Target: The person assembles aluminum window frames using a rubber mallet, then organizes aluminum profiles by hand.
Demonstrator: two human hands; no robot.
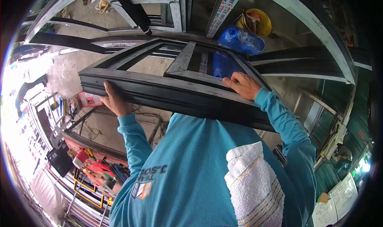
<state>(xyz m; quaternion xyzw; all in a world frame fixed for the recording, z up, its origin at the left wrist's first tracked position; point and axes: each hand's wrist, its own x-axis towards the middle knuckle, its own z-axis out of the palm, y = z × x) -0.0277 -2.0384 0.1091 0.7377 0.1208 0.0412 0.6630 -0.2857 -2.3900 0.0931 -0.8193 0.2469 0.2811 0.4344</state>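
A black window frame [155,92], with grey printed film along its faces, lies tilted across the front of my body. My left hand [114,100] grips its near rail toward the left end, thumb up against the outer face and the other fingers hidden underneath. Farther right, my right hand [244,85] is closed over the top of the same rail, fingers curled at its inner edge. Inside the frame, a filmed crossbar [184,56] runs away from me and meets an inner sash whose right part has dark glass.
Large window frames [177,17] stand beyond, some with printed tape. At the back right are a blue jug [241,39] and a yellow bucket [263,23] holding things. Red tool trays [93,167] sit lower left. A white towel [255,183] hangs on my shoulder.
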